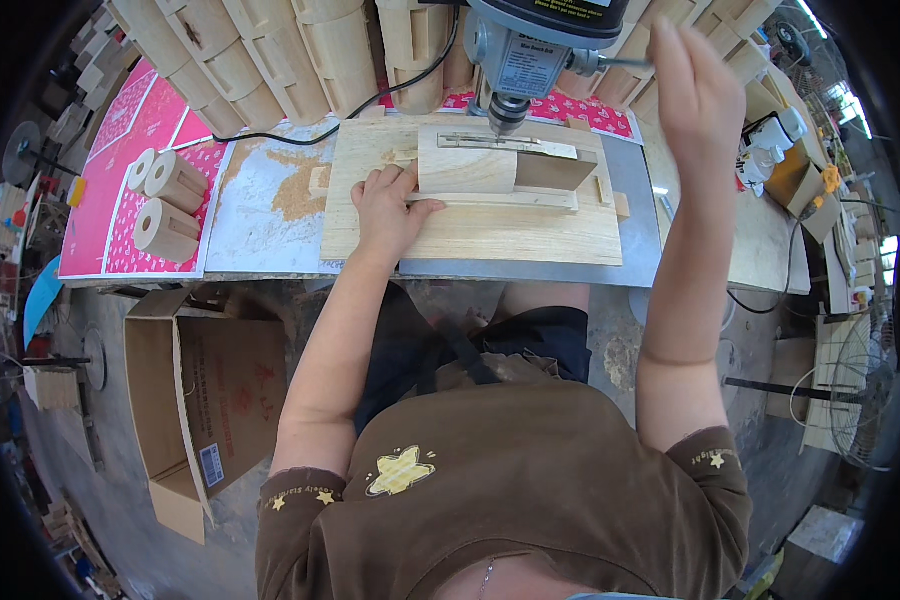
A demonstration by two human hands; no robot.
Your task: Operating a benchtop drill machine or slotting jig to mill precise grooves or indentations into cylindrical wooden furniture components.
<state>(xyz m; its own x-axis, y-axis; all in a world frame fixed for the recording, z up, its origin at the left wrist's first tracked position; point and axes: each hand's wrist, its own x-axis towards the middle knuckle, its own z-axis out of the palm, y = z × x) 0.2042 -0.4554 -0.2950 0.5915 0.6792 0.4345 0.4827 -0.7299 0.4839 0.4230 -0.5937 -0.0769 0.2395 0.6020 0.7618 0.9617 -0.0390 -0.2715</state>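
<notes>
My left hand (388,208) presses a curved wooden block (467,168) against a wooden jig board (470,225) on the bench. The drill press head (526,55) hangs right above the block, its chuck (508,113) just over the block's top edge. My right hand (695,85) is raised beside the drill press, next to its thin metal feed lever (620,62); fingers are spread and I cannot see them closed around the lever.
Three round wooden pieces (165,200) lie on a pink sheet at left. Rows of curved wooden parts (270,55) are stacked at the back. Sawdust (295,195) covers the metal tabletop. An open cardboard box (205,395) stands on the floor at lower left. Clutter (780,145) sits at right.
</notes>
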